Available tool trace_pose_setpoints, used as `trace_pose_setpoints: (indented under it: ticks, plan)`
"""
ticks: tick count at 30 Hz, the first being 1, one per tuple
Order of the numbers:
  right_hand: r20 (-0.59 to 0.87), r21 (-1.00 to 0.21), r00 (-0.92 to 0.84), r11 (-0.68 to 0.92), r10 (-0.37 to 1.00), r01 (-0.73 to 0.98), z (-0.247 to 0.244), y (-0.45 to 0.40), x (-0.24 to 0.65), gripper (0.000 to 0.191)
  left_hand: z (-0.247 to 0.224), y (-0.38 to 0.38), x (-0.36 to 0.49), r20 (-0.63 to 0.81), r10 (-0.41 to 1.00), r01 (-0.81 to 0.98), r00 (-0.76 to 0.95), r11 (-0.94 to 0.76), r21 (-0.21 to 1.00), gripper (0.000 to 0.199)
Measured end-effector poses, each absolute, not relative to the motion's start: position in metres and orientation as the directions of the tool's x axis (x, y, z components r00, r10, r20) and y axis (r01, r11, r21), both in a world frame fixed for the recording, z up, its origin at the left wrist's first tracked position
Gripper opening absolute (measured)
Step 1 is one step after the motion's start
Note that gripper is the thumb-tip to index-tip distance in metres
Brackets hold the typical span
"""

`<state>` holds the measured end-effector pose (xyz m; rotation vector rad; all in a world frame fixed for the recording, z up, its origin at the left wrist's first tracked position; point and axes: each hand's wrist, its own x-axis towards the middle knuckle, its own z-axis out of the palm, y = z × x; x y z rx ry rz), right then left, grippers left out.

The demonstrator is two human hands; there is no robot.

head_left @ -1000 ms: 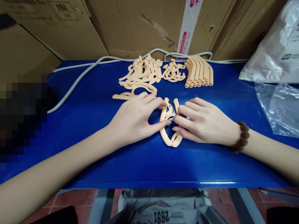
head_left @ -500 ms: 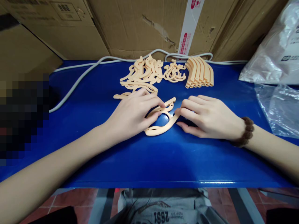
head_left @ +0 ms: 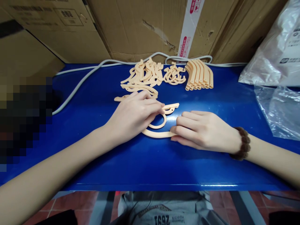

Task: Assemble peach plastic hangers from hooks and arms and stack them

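The left hand [head_left: 134,112], gripping the far bar [head_left: 172,106] of a beige curved piece [head_left: 161,134], hid its left end; the right hand [head_left: 201,131], pinching the near bar [head_left: 156,134], covered that bar's tip. The piece's long axis ran crosswise over the tabletop [head_left: 152,168], bars pointing right.

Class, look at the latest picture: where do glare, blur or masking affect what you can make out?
Head view: pale glare on the blue tabletop between the left hand and right hand; head view: mosaic blocks mask part of the left side; head view: print on the upper-left cardboard box is mostly too soft to read, though the cream folding hanger shows clear edges.
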<state>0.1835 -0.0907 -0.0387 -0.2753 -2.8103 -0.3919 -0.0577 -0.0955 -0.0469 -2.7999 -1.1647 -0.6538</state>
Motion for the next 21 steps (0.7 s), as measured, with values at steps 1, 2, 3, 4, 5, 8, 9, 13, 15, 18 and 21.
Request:
trace_pose_setpoints:
  ticks: [1,2,3,4,5,8,9,13,15,18,21]
  plan:
    - [0.308,0.243,-0.939,0.941,0.155,0.235,-0.0384,-0.0903,0.1838,0.027,-0.0466,-0.0956,-0.0574,0.391,0.674,0.686,0.627,-0.715,0.132,0.018]
    - [0.305,0.245,-0.938,0.939,0.162,0.242,-0.0383,-0.0897,0.184,0.028,-0.0463,-0.0956,-0.0573,0.387,0.679,0.688,0.624,-0.712,0.139,0.018]
    - [0.302,0.244,-0.938,0.938,0.167,0.246,-0.0383,-0.0891,0.1842,0.03,-0.0462,-0.0955,-0.0574,0.385,0.683,0.689,0.621,-0.709,0.146,0.018]
    - [0.299,0.243,-0.939,0.938,0.171,0.248,-0.0385,-0.0885,0.1844,0.031,-0.0462,-0.0954,-0.0576,0.384,0.687,0.691,0.616,-0.706,0.155,0.017]
    - [0.298,0.242,-0.938,0.937,0.175,0.252,-0.0388,-0.0879,0.1845,0.032,-0.0464,-0.0951,-0.0579,0.385,0.691,0.691,0.611,-0.704,0.167,0.017]
    - [0.299,0.234,-0.936,0.936,0.187,0.261,-0.0401,-0.0861,0.185,0.035,-0.0477,-0.0933,-0.0591,0.398,0.695,0.682,0.598,-0.703,0.203,0.016]
    - [0.302,0.23,-0.934,0.937,0.189,0.264,-0.0405,-0.0856,0.1853,0.035,-0.0483,-0.0925,-0.0594,0.4,0.696,0.679,0.597,-0.703,0.21,0.016]
    - [0.298,0.229,-0.932,0.933,0.206,0.279,-0.0409,-0.084,0.1866,0.037,-0.0501,-0.0903,-0.0601,0.398,0.697,0.675,0.596,-0.703,0.221,0.015]
    - [0.3,0.235,-0.93,0.929,0.212,0.287,-0.0406,-0.0837,0.1871,0.039,-0.0503,-0.0905,-0.0602,0.391,0.7,0.673,0.598,-0.703,0.228,0.016]
    - [0.326,0.243,-0.918,0.918,0.227,0.313,-0.04,-0.0832,0.1875,0.041,-0.0496,-0.0916,-0.0601,0.384,0.7,0.675,0.602,-0.703,0.222,0.017]
    - [0.359,0.259,-0.893,0.89,0.272,0.375,-0.0393,-0.082,0.1884,0.038,-0.0488,-0.092,-0.06,0.382,0.698,0.674,0.606,-0.705,0.219,0.018]
